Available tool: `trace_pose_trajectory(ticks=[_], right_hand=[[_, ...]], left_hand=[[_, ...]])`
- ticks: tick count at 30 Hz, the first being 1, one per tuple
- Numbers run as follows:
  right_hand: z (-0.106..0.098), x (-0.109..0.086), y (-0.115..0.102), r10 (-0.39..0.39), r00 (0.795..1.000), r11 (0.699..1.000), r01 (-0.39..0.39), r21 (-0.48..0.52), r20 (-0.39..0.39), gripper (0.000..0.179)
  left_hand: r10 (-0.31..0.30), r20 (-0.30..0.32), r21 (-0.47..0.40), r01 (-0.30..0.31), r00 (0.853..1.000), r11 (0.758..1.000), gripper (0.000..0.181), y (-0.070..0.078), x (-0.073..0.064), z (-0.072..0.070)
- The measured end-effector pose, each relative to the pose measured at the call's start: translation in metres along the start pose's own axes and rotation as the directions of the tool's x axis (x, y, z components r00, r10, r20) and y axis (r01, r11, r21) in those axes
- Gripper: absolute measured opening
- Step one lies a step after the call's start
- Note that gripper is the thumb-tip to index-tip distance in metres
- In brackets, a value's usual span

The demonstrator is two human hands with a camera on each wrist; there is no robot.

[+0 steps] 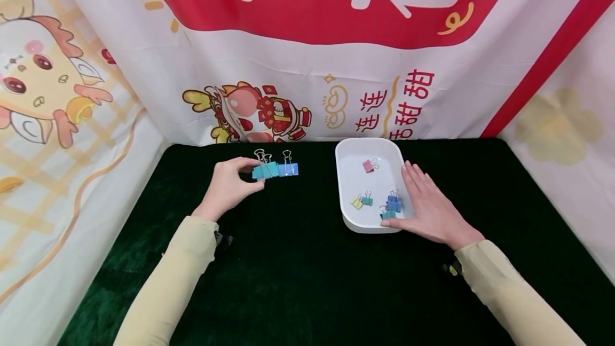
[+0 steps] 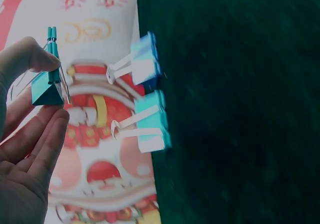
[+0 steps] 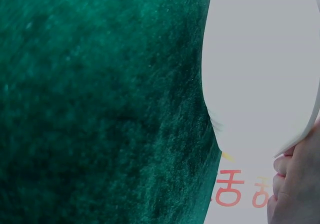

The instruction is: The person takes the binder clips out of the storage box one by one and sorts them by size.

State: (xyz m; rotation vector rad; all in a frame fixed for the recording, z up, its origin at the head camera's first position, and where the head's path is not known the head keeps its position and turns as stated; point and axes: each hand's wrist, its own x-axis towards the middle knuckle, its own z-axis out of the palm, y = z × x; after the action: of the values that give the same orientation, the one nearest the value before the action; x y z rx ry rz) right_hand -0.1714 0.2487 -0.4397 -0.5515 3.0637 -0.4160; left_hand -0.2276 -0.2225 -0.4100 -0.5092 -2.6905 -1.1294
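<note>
My left hand (image 1: 230, 183) pinches a teal binder clip (image 2: 46, 89) between thumb and fingers. Just beyond that clip, another teal binder clip (image 2: 151, 121) and a blue binder clip (image 2: 144, 62) stand side by side on the dark green cloth, their wire handles up. To the right is a white plastic box (image 1: 353, 221). My right hand (image 1: 434, 210) rests against its right side with fingers extended, the thumb reaching over the near right corner. Part of the right hand is cut off in the right wrist view.
Inside the box lie small binder clips: a pink one (image 1: 369, 166), a yellow one (image 1: 357, 203), teal ones (image 1: 367, 200) and blue ones (image 1: 394, 203). The green cloth (image 1: 298, 282) covers the table. Printed white curtains (image 1: 288, 57) hang along its back and sides.
</note>
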Motion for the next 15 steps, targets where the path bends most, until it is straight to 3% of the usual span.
trace_pose_trajectory(ticks=[6,15], right_hand=[[0.000,0.000,0.000,0.014,1.000,1.000,-0.014,0.013,0.010,0.132],[0.000,0.000,0.001,0.009,1.000,1.000,-0.009,0.013,0.010,0.133]], left_hand=[[-0.086,-0.021,0.034,0.086,0.996,0.996,0.037,-0.028,-0.010,-0.014],[-0.215,-0.051,0.083,0.218,0.975,0.972,0.042,-0.066,-0.017,-0.030]])
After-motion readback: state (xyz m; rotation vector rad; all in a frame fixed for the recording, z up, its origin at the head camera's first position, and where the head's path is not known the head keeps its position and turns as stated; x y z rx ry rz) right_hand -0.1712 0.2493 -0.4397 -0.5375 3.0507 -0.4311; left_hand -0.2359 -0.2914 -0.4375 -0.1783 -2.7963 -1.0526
